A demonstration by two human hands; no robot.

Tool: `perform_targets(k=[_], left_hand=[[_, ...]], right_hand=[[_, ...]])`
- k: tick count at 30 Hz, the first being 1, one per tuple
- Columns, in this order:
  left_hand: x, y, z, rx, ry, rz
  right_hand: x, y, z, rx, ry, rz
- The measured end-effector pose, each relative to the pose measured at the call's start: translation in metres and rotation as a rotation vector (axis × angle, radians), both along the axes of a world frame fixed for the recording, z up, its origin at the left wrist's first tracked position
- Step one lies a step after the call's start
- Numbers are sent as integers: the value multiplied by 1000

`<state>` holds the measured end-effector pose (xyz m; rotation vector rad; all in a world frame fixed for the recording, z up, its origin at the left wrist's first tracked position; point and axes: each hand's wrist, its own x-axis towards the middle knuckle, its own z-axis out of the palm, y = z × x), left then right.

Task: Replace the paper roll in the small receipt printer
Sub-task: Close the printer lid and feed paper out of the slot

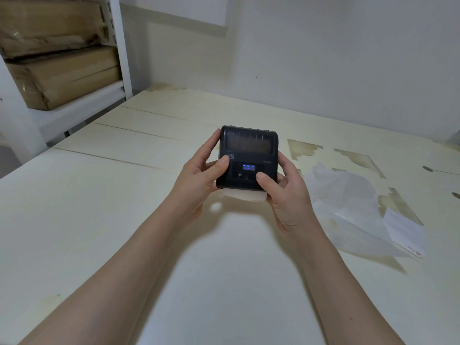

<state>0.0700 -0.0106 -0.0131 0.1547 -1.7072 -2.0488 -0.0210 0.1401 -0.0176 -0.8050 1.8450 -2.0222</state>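
Both hands up, printer held above the table.

Head view: the left hand (199,180) and right hand (286,195) are clamped on the black receipt printer (249,155), thumbs on its front panel, blue display lit, lid down, a white paper edge (245,195) poking out at its near end. Below lies the cream table (124,220); crumpled white wrapping (348,207) and a printed slip (403,232) sit right, well apart. Cardboard boxes (57,78) fill the shelf (94,100) far left.
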Motion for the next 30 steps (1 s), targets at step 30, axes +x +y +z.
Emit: perform_targets(k=[30], left_hand=[[-3,-12,-1,260,3,172]], right_hand=[[12,-4,8,208,-8,-226]])
